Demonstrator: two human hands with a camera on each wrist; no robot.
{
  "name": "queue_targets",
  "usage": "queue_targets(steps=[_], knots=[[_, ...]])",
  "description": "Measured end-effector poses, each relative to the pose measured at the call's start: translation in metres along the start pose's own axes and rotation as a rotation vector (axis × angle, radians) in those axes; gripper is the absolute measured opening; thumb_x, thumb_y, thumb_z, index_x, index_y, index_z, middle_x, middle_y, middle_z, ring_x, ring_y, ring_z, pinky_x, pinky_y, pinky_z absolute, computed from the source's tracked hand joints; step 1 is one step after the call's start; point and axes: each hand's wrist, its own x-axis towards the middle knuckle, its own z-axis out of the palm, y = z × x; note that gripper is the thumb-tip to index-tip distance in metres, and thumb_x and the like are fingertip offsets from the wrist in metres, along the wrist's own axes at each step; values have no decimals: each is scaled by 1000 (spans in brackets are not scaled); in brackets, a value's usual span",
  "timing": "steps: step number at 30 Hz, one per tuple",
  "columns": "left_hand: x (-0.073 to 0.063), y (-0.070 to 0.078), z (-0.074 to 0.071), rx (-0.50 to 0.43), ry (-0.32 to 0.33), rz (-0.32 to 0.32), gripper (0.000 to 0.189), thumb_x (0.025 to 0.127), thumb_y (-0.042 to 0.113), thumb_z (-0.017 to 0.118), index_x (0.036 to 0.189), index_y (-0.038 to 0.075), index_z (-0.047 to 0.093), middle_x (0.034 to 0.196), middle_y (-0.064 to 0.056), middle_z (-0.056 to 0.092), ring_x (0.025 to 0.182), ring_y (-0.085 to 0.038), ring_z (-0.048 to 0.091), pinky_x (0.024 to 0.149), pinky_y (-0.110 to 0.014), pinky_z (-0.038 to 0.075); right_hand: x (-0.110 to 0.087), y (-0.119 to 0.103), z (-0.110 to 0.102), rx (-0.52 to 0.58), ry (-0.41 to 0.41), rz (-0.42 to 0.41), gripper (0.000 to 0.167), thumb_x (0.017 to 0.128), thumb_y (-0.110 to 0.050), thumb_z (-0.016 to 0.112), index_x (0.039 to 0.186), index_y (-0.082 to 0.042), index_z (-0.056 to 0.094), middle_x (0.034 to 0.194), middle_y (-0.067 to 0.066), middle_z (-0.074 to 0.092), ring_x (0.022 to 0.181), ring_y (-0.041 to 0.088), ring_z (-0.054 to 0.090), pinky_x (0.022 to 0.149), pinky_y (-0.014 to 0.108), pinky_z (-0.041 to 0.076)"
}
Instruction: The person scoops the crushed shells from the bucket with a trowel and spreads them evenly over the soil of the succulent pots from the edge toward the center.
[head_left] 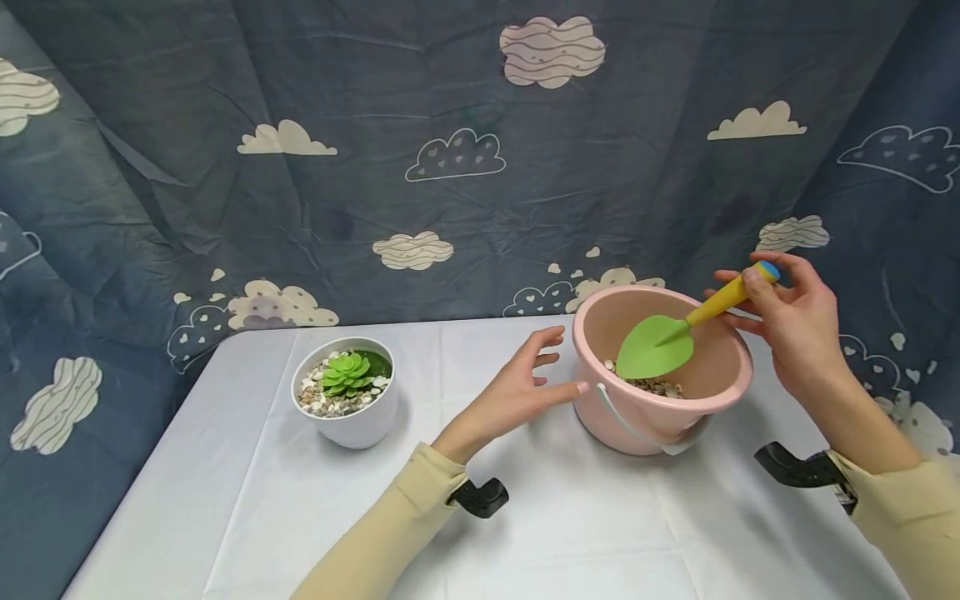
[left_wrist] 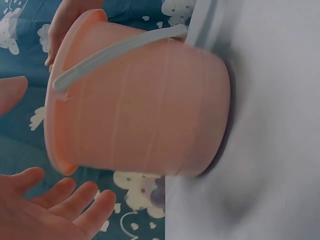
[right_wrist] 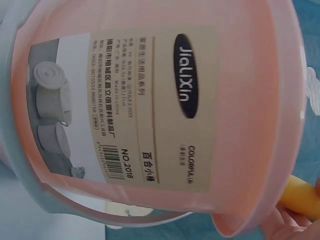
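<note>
A toy trowel (head_left: pixel 660 343) with a green blade and a yellow, blue-tipped handle is held by my right hand (head_left: pixel 795 321), which grips the handle near its end. The blade is inside the pink bucket (head_left: pixel 592 421), above small pebbles (head_left: pixel 660 387) at its bottom. In the right wrist view the bucket's printed label (right_wrist: pixel 165 110) fills the middle, and the yellow handle (right_wrist: pixel 300 197) shows at the right edge. My left hand (head_left: pixel 517 387) is at the bucket's left side, fingers spread and holding nothing. The left wrist view shows its fingers (left_wrist: pixel 75 205) apart from the bucket wall.
On the left of the white-covered table (head_left: pixel 247 500) stands a white pot (head_left: pixel 360 429) with a green succulent (head_left: pixel 347 375) among pale pebbles. The bucket's light handle (head_left: pixel 630 425) hangs down its front. A dark cloud-patterned cloth (head_left: pixel 450 83) hangs behind the table.
</note>
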Motion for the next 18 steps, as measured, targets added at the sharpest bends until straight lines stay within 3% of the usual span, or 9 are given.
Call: queue_targets(steps=[7, 14, 18], knots=[[13, -4, 16, -68, 11, -32, 88, 85, 36, 77, 154, 31, 23, 147, 9, 37, 133, -19, 42, 102, -36, 39, 2, 8, 2, -104, -24, -43, 37, 97, -16, 60, 133, -13, 50, 109, -1, 70, 93, 8, 70, 71, 21, 55], [21, -9, 25, -133, 0, -1, 96, 81, 30, 82, 154, 36, 20, 149, 4, 34, 130, -16, 41, 96, -34, 44, 5, 18, 5, -487, -121, -161, 32, 103, -13, 50, 134, -11, 47, 119, 2, 64, 101, 2, 65, 80, 18, 51], [24, -9, 27, -116, 0, 11, 96, 80, 33, 82, 153, 39, 20, 152, 4, 32, 130, -15, 40, 97, -34, 43, 9, 22, 8, -573, -136, -223, 32, 102, -7, 51, 134, -8, 48, 120, 4, 64, 102, 2, 64, 81, 17, 50]])
